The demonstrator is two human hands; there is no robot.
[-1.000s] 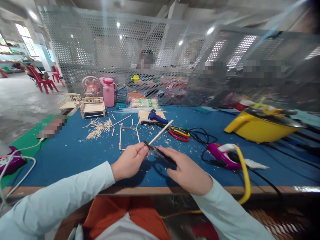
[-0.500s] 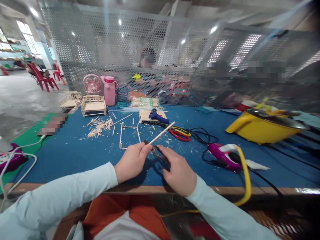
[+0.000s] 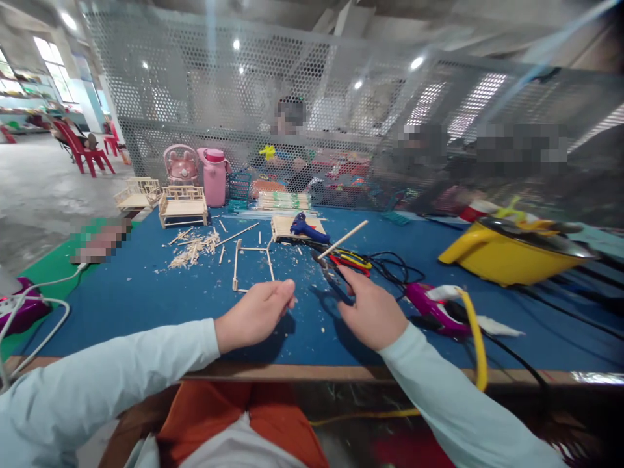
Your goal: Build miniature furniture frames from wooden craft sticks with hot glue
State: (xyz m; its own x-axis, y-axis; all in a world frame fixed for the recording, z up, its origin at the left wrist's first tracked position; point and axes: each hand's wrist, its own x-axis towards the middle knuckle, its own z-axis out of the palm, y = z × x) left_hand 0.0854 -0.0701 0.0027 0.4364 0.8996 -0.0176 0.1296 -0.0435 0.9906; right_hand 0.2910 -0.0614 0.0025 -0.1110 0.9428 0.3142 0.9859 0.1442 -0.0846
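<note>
My left hand (image 3: 257, 313) is closed above the blue mat near the front edge, thumb against fingers; what it holds, if anything, is too small to name. My right hand (image 3: 371, 308) grips dark-handled pliers (image 3: 333, 278), whose tips point up and left. A thin wooden stick (image 3: 344, 239) slants up to the right from the tips of the pliers. Just beyond my left hand lies a rectangular frame of sticks (image 3: 236, 266). A blue glue gun (image 3: 311, 229) rests on a small wooden piece (image 3: 283, 227) farther back.
Stick scraps (image 3: 195, 249) lie left of the frame, with a small wooden bed (image 3: 183, 208) and a pink bottle (image 3: 214, 179) behind. Red and yellow handles (image 3: 355, 260), black cables, a purple power strip (image 3: 436, 311) and a yellow pot (image 3: 511, 255) are to the right.
My hands have moved apart. The pliers and stick have shifted right with my right hand, and my left hand has let go of the stick.
</note>
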